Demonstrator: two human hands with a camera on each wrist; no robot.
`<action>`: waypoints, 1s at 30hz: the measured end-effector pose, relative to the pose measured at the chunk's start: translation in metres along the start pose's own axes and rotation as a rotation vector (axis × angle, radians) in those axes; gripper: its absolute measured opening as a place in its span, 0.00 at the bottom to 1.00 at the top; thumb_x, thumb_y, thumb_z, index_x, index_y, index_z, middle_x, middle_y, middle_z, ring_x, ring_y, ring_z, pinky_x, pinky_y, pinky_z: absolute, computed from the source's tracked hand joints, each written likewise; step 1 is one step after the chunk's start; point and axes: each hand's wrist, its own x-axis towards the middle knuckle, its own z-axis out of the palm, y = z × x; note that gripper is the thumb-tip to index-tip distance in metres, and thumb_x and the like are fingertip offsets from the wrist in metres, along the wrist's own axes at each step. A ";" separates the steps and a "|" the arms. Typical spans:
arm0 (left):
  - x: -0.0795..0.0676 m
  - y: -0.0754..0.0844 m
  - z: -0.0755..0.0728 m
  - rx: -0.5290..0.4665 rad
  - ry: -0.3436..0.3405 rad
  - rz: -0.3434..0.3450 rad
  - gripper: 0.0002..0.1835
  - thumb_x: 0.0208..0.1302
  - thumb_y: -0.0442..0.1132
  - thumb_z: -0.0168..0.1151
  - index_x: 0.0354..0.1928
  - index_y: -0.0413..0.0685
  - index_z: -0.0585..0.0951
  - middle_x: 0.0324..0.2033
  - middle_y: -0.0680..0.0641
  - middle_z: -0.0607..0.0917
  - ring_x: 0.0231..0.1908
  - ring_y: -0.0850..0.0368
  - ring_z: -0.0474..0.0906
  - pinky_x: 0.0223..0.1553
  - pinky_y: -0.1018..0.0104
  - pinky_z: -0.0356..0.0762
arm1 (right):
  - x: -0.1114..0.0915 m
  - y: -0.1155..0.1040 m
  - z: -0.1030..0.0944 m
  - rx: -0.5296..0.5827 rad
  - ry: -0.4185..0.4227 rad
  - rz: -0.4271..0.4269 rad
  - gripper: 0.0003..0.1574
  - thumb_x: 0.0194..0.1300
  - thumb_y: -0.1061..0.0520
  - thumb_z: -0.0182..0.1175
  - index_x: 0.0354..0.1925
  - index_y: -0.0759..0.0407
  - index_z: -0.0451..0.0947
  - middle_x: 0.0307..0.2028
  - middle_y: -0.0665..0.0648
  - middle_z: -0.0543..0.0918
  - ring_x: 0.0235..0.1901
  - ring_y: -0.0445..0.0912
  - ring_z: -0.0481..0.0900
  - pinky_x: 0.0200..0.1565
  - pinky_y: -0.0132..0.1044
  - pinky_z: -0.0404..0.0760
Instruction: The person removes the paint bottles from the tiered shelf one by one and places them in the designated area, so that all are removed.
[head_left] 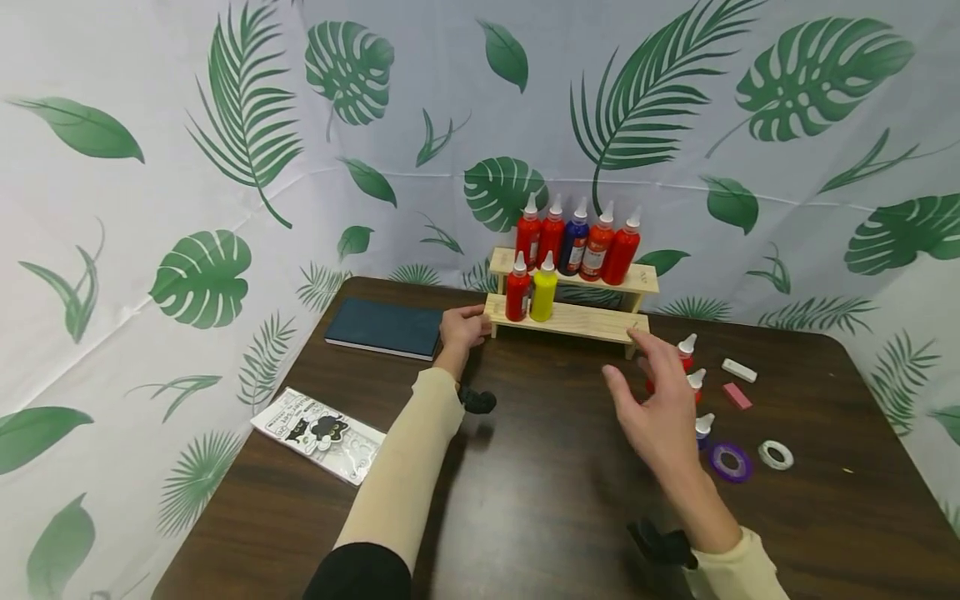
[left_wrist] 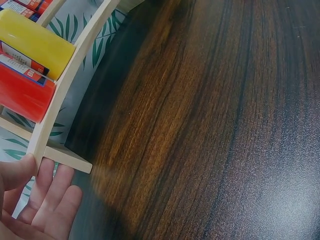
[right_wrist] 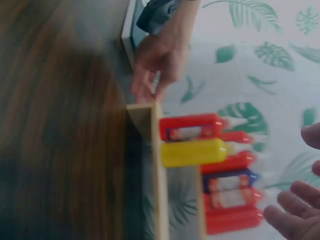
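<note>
Left hand (head_left: 460,332) pinching rack (head_left: 592,320) by left end | right hand (head_left: 663,408) spread, near right end

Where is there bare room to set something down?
The table between left hand and right hand, before the wooden rack; also its lower shelf, right of the yellow bottle. Crowded: upper shelf, and just right of the right hand.

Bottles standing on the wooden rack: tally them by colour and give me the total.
Red or orange-red bottles: 5
Dark blue bottle: 1
Yellow bottle: 1
Total on the wooden rack: 7
</note>
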 end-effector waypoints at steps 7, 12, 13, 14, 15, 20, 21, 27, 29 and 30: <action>0.003 0.005 0.000 0.028 0.010 -0.030 0.12 0.61 0.37 0.66 0.47 0.51 0.86 0.33 0.47 0.89 0.32 0.57 0.87 0.36 0.62 0.83 | 0.053 0.022 0.066 0.148 -0.184 0.153 0.35 0.66 0.50 0.61 0.68 0.54 0.63 0.61 0.62 0.71 0.60 0.57 0.71 0.55 0.55 0.74; 0.003 0.005 0.002 0.037 0.033 -0.008 0.12 0.60 0.36 0.66 0.47 0.50 0.86 0.32 0.47 0.89 0.32 0.56 0.87 0.35 0.62 0.83 | 0.083 0.038 0.105 0.210 -0.245 0.243 0.39 0.68 0.51 0.58 0.72 0.56 0.56 0.64 0.63 0.66 0.63 0.59 0.68 0.56 0.54 0.73; 0.002 0.004 0.003 0.039 0.030 -0.007 0.12 0.60 0.36 0.66 0.47 0.50 0.86 0.32 0.47 0.89 0.32 0.56 0.87 0.35 0.62 0.83 | 0.088 0.040 0.110 0.210 -0.250 0.262 0.40 0.68 0.51 0.58 0.72 0.56 0.55 0.65 0.64 0.65 0.63 0.59 0.67 0.57 0.54 0.74; 0.002 0.003 0.003 0.041 0.029 -0.006 0.12 0.60 0.37 0.66 0.47 0.50 0.86 0.32 0.47 0.89 0.32 0.56 0.87 0.35 0.62 0.83 | 0.091 0.041 0.115 0.205 -0.255 0.279 0.40 0.68 0.51 0.58 0.73 0.57 0.54 0.65 0.64 0.65 0.63 0.59 0.67 0.57 0.53 0.73; 0.002 0.002 0.003 0.042 0.028 -0.005 0.12 0.60 0.37 0.66 0.47 0.50 0.86 0.32 0.47 0.89 0.32 0.56 0.87 0.35 0.62 0.83 | 0.095 0.042 0.119 0.203 -0.256 0.291 0.41 0.69 0.51 0.58 0.73 0.57 0.54 0.65 0.65 0.65 0.63 0.59 0.67 0.58 0.52 0.73; 0.000 0.001 0.003 0.049 0.026 -0.005 0.12 0.60 0.37 0.66 0.47 0.50 0.86 0.32 0.47 0.89 0.32 0.55 0.87 0.35 0.61 0.83 | 0.109 0.041 0.134 0.162 -0.254 0.323 0.39 0.70 0.52 0.56 0.73 0.59 0.53 0.65 0.66 0.66 0.62 0.60 0.68 0.62 0.51 0.68; 0.001 0.001 0.003 0.048 0.029 -0.004 0.12 0.60 0.37 0.67 0.47 0.50 0.86 0.32 0.47 0.89 0.32 0.55 0.87 0.34 0.61 0.83 | 0.112 0.041 0.136 0.160 -0.262 0.328 0.39 0.70 0.52 0.55 0.73 0.59 0.53 0.65 0.66 0.66 0.62 0.59 0.67 0.62 0.51 0.67; 0.005 0.003 0.003 0.044 0.037 -0.003 0.12 0.59 0.36 0.67 0.46 0.51 0.87 0.31 0.47 0.89 0.31 0.56 0.87 0.33 0.61 0.83 | 0.122 0.038 0.142 0.134 -0.320 0.353 0.36 0.72 0.52 0.52 0.72 0.57 0.53 0.66 0.64 0.66 0.63 0.58 0.67 0.64 0.52 0.65; 0.005 0.002 0.002 0.044 0.033 -0.011 0.12 0.59 0.37 0.67 0.46 0.51 0.87 0.31 0.47 0.89 0.31 0.56 0.87 0.33 0.61 0.83 | 0.121 0.038 0.143 0.126 -0.332 0.358 0.35 0.73 0.52 0.51 0.71 0.59 0.54 0.65 0.64 0.67 0.62 0.57 0.67 0.64 0.52 0.65; 0.005 0.002 0.002 0.046 0.032 -0.018 0.12 0.59 0.37 0.67 0.46 0.51 0.87 0.31 0.47 0.89 0.30 0.57 0.87 0.33 0.61 0.83 | 0.121 0.038 0.144 0.123 -0.335 0.360 0.34 0.73 0.52 0.51 0.71 0.59 0.55 0.64 0.64 0.67 0.62 0.57 0.67 0.64 0.51 0.65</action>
